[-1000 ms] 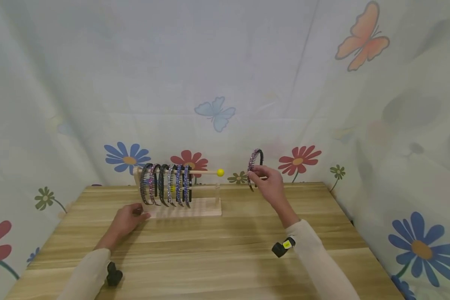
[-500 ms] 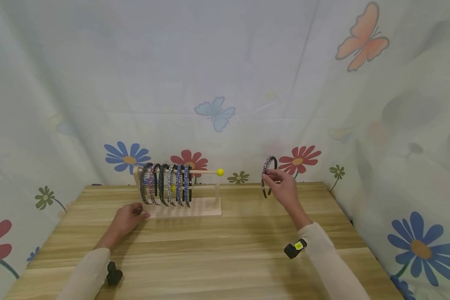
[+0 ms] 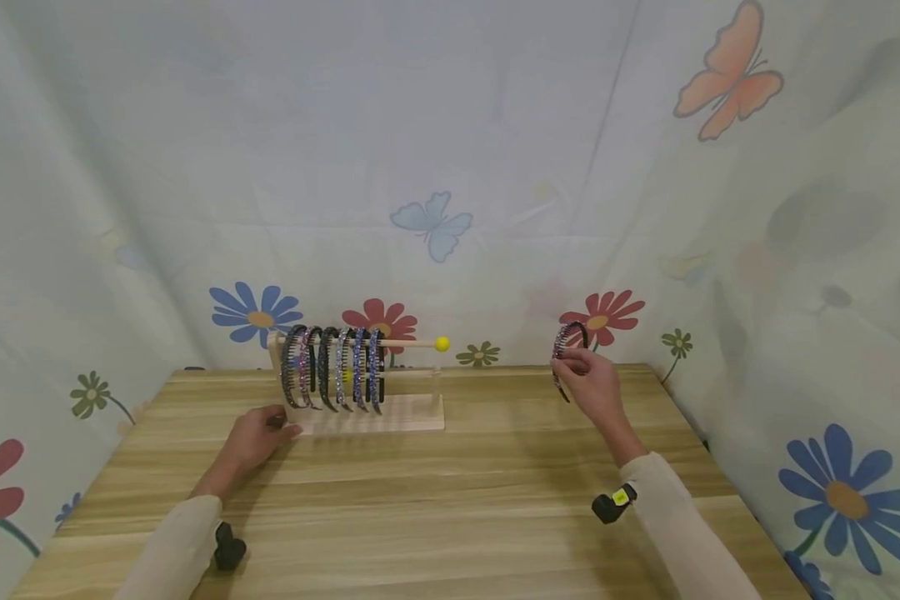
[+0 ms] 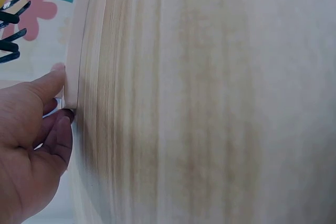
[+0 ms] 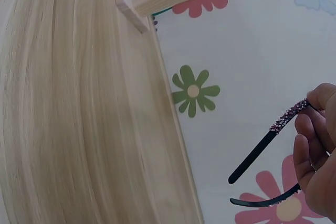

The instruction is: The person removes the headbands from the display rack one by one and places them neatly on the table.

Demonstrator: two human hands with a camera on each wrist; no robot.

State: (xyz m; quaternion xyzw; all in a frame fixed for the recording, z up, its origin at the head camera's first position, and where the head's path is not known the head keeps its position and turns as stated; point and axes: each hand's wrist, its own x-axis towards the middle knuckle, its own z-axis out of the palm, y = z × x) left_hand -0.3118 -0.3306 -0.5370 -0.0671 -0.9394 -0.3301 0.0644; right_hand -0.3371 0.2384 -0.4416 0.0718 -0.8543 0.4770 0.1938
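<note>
A sparkly pink-and-black toothed headband is pinched between the thumb and fingers of my right hand, raised over the table's right side. In the right wrist view, the black tips of this headband point away from the hand. At the left, a wooden headband rack carries several glittery headbands in dark, pink, silver and blue on its upper rod. My left hand grips the left end of the rack's base. The left wrist view has the thumb and curled fingers of this hand at the base's end.
The wood-grain table runs back to a pale curtain printed with flowers and butterflies. A yellow ball caps the upper rod's right end. A lower rod and a short upright stand below it.
My right hand has moved to the right and slightly down with the headband, farther from the rack. The left hand and the rack have stayed in place.
</note>
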